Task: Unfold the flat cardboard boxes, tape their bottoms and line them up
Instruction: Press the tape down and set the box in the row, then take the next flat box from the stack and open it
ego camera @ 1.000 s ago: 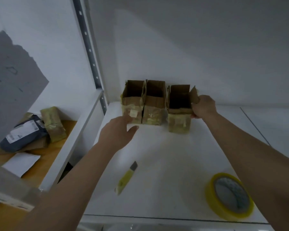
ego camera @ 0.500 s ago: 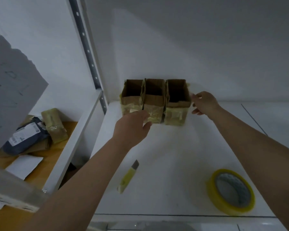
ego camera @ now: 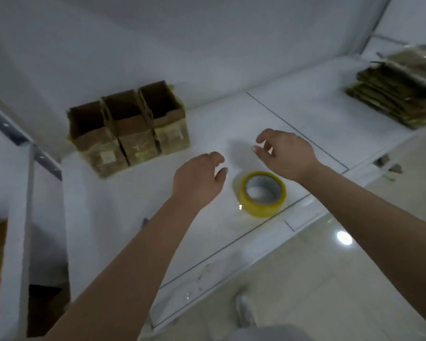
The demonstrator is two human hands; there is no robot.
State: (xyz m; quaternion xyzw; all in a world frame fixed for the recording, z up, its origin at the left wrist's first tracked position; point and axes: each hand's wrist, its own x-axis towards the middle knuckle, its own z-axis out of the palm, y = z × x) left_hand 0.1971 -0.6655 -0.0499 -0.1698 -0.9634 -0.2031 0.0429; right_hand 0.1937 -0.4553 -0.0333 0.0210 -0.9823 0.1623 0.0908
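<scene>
While both hands hover loosely curled, left (ego camera: 198,177) and right (ego camera: 287,153) hold nothing.

A white shelf (ego camera: 231,134) meets a plain white wall (ego camera: 207,40) above glossy pale floor tiles (ego camera: 330,279) reflecting a lamp.

3 open boxes (ego camera: 130,129) are standing side by side, touching, on the white table (ego camera: 108,217). The left hand (ego camera: 197,178) and right hand (ego camera: 285,153) are hovering empty, fingers loosely curled, near the tape (ego camera: 263,194). Flat boxes (ego camera: 399,94) are lying stacked far right.
</scene>
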